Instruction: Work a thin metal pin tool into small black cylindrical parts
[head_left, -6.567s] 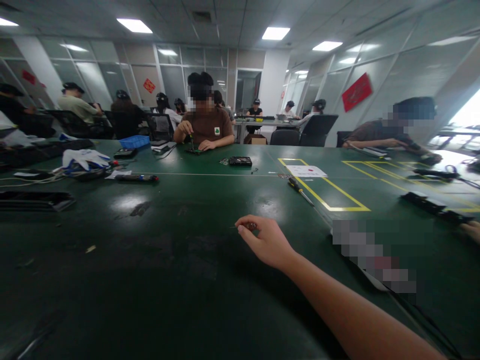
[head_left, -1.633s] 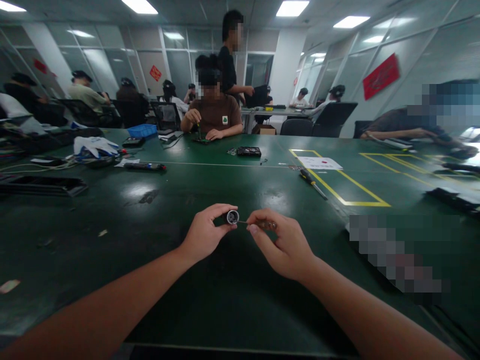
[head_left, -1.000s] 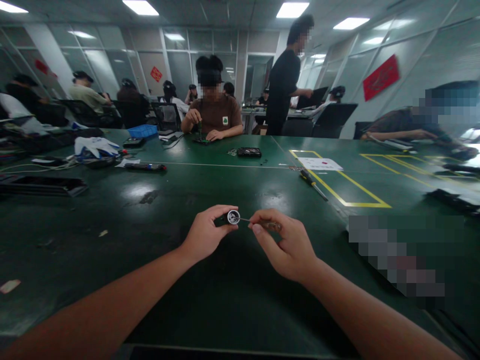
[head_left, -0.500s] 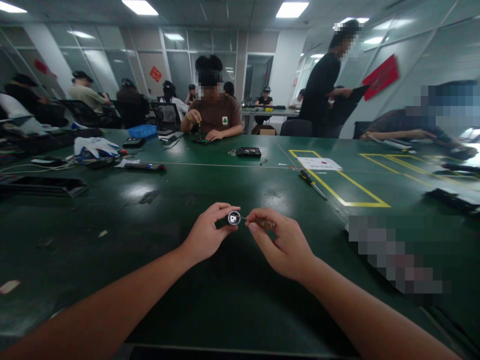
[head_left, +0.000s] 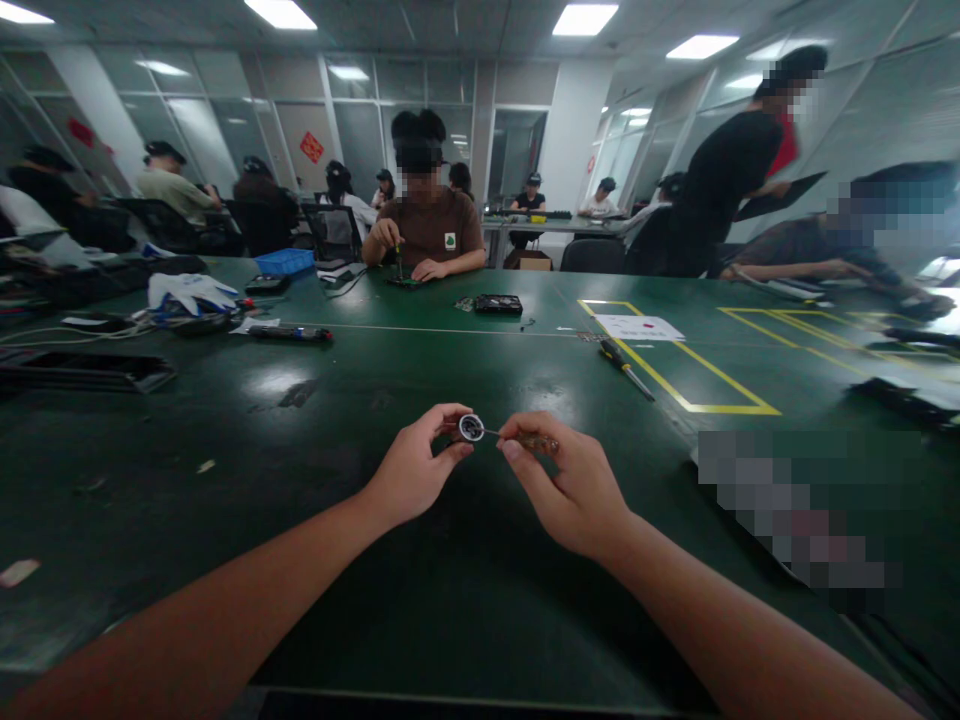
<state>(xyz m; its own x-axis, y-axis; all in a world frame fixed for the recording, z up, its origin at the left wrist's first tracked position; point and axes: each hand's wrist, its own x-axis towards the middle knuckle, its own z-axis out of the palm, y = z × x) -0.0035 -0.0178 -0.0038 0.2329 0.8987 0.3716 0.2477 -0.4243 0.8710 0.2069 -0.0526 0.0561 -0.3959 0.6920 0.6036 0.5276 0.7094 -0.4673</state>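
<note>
Between the thumb and fingers of my left hand [head_left: 420, 465] is a small round metal part [head_left: 471, 428], shaped like a short cylinder. Its open end faces me and shows a light rim around a darker inside; its exact kind is too small to make out. My right hand [head_left: 566, 480] pinches a small screwdriver [head_left: 538, 441] with a brownish, see-through handle. The thin shaft points left, and its tip reaches the mouth of the round part. Both hands are held above the green table, close together.
A larger screwdriver [head_left: 626, 368] lies beyond my right hand, by yellow tape [head_left: 731, 408] and a paper sheet [head_left: 637, 327]. A black device [head_left: 498, 304] sits farther back. White gloves [head_left: 191, 297] and a blue tray [head_left: 285, 262] stand left. A person [head_left: 427, 225] works opposite.
The round part has turned in my left hand, so its inside looks darker and its white insert no longer shows. My right hand has shifted slightly. A standing person has moved right.
</note>
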